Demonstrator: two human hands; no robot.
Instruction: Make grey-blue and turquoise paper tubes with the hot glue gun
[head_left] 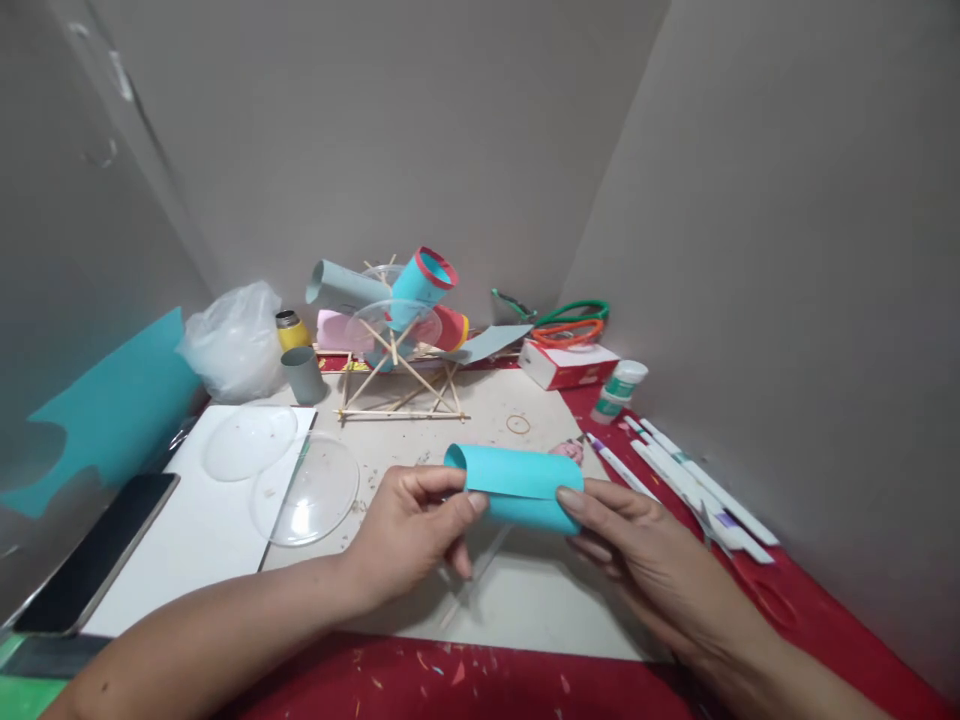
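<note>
Just below the frame's center, your left hand (420, 515) and right hand (626, 535) pinch opposite ends of a rolled blue paper tube (521, 475).

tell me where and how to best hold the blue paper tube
Probably by both ends, one hand from each side, as the left hand and right hand do. The blue paper tube is held crosswise, its overlapping edge running lengthwise on the near side, so thumbs there should keep it closed; grip lightly, since it is hollow.
</note>
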